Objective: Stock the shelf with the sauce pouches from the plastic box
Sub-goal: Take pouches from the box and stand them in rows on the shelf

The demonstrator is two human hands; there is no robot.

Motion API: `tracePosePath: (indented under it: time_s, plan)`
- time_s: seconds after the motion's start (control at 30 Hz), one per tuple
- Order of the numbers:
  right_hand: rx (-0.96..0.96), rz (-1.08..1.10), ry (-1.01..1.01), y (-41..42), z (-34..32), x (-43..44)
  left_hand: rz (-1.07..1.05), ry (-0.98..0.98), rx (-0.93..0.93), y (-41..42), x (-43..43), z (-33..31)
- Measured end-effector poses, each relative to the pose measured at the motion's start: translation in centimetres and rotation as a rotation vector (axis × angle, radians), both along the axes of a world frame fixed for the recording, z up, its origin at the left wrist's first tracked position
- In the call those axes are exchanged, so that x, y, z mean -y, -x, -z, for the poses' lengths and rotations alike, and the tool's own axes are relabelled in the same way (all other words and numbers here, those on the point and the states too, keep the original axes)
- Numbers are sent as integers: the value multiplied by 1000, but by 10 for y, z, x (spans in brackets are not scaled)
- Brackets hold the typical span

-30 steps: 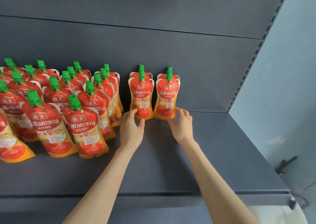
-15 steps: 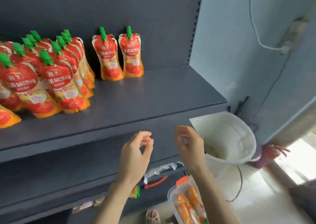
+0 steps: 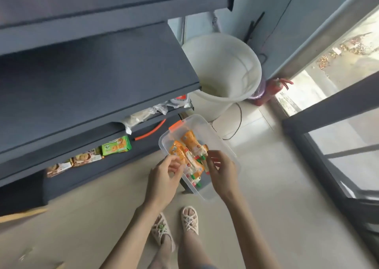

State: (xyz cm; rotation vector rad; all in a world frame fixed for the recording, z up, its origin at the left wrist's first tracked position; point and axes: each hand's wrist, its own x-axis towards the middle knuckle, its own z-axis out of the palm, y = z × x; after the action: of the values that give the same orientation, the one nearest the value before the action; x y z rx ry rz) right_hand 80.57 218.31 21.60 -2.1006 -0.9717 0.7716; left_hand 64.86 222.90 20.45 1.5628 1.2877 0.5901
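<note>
sauce pouches | orange, heaped in plastic box | white bucket near box

- Sauce pouches: orange, lying in the plastic box. The count cannot be told. The lower ends are covered by the left hand and right hand, and the print is blurred.
- Plastic box: near end hidden behind the right hand and wrist.
- Left hand, right hand: fingertips over the pouches, smeared by motion. Whether either grips a pouch cannot be told. Both forearms are cut off by the bottom edge.
- Shelf: boards run out past the left and top edges.
- Snack packets: on the lowest board, partly under the board above. Labels too small to read.
- White bucket: near side hidden by the shelf corner.
- Red object: mostly behind the bucket, kind unclear.
</note>
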Motion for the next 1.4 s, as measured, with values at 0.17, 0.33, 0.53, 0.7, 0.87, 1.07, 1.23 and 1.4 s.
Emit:
tracePosePath:
  time_s: [0.17,0.33,0.53,0.7,0.87,1.07,1.23,1.4]
  plan:
    - [-9,2,95,-35,48,9,-38,111,-55,-37,14,55]
    - [-62,-69,201,-78,112,4,-166,236,-90,-86,27,118]
    - [-150,-202,332,-128,206,-14,-472,383,-146,-148,36,213]
    - [-183,-279,373,-153,286,-39,-711,525,-165,-178,28,294]
    - [-169,-318,409,-162,365,-58,-820,560,-242,-184,2,369]
    - [-179,-318,398,-161,444,-85,-898,459,-405,-202,-11,438]
    - [-40,-322,404,-151,472,-95,-885,316,-523,-208,-6,454]
    - [-21,-198,426,-142,478,-112,-915,275,-446,-205,-16,452]
